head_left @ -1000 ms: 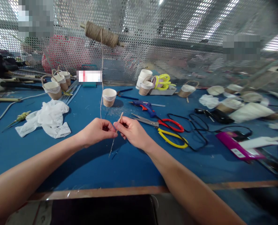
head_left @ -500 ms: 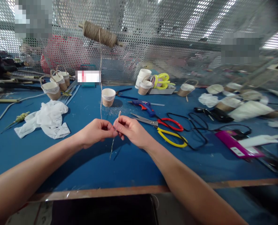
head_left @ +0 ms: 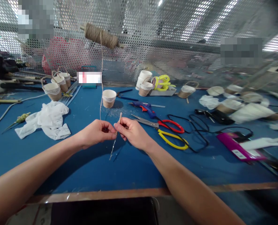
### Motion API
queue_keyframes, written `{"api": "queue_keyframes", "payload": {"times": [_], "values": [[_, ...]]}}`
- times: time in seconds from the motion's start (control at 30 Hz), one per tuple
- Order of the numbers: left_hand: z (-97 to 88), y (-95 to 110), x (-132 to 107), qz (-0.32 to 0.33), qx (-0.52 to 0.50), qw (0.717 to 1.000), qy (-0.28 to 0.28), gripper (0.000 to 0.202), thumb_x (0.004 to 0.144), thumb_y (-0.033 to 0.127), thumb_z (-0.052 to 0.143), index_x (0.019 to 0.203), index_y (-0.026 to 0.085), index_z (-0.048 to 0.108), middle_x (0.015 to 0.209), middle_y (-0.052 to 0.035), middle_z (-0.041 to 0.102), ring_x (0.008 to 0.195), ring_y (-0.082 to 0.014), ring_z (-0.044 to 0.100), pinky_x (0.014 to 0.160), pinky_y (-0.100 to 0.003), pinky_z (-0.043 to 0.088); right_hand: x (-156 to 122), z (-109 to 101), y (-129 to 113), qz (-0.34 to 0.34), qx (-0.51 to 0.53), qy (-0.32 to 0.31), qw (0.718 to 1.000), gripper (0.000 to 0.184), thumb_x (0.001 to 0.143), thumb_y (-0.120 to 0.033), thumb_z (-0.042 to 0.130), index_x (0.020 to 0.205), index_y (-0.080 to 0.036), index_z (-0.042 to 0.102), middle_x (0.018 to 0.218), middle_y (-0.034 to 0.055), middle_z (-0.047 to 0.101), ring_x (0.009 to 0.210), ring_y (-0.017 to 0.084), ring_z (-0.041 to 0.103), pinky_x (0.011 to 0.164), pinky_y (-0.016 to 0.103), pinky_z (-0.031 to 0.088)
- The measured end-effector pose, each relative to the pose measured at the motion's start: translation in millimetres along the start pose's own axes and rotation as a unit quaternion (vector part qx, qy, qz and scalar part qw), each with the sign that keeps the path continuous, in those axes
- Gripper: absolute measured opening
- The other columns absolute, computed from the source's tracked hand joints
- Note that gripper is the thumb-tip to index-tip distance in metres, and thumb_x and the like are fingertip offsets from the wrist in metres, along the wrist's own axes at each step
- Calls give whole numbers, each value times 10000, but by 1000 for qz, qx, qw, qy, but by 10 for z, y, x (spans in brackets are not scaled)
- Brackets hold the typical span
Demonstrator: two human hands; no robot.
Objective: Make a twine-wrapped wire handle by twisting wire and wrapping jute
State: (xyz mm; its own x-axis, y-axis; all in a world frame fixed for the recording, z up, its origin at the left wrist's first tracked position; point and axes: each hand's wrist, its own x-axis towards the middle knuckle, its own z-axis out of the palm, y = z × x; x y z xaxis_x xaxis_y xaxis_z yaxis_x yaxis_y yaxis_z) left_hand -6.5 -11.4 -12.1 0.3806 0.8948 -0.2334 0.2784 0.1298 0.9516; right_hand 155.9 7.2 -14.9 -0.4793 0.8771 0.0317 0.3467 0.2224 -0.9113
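Note:
My left hand (head_left: 97,133) is closed in a pinch on jute twine (head_left: 101,107), which runs down to it from the spool above. Thumb and fingers of my right hand (head_left: 134,132) pinch a thin twisted wire (head_left: 113,147). Its bare silvery length hangs below the fingers, and a twine-coloured upper end pokes out above them. Both sets of fingertips nearly touch around the wire, so the spot where twine meets wire is mostly hidden. Just beyond my hands stands a small white-lined paper cup (head_left: 109,99) with a brown lower band.
Scissors (head_left: 150,122) and a blue glue gun (head_left: 144,107) with its black cable lie right of my hands; pliers (head_left: 124,93) lie behind. Crumpled white cloth (head_left: 46,120) is at left. Handled cups (head_left: 53,91) line the back. A twine spool (head_left: 100,36) hangs against the mesh.
Both hands stay almost in place, with small finger shifts around the wire. Its upper end stands slightly further right. The whole view has shifted a little.

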Motion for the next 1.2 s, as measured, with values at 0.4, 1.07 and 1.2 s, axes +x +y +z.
{"api": "queue_keyframes", "payload": {"times": [0.4,1.07,1.2], "values": [[59,-54,37,10,50,998,47,223,686,343,564,605,148,494,502,60,399,446,-54,299,427,-208,216,-3,76,11,-11,-68,73,995,277,798,-380,494,617,-184,419,486,-50,435,446,80,389,448,223,316],[32,-35,26,-5,11,1000,23,194,659,317,603,638,140,526,539,59,460,448,-46,329,428,-203,239,16,46,54,-1,-39,53,998,305,791,-422,490,620,-177,423,495,-44,433,435,74,403,423,216,347],[41,-35,23,-4,-13,1000,19,198,664,307,599,615,137,510,517,66,432,445,-43,311,428,-203,217,24,51,66,-10,-16,51,999,289,783,-411,508,633,-174,439,520,-40,441,450,75,412,425,215,361]]}}
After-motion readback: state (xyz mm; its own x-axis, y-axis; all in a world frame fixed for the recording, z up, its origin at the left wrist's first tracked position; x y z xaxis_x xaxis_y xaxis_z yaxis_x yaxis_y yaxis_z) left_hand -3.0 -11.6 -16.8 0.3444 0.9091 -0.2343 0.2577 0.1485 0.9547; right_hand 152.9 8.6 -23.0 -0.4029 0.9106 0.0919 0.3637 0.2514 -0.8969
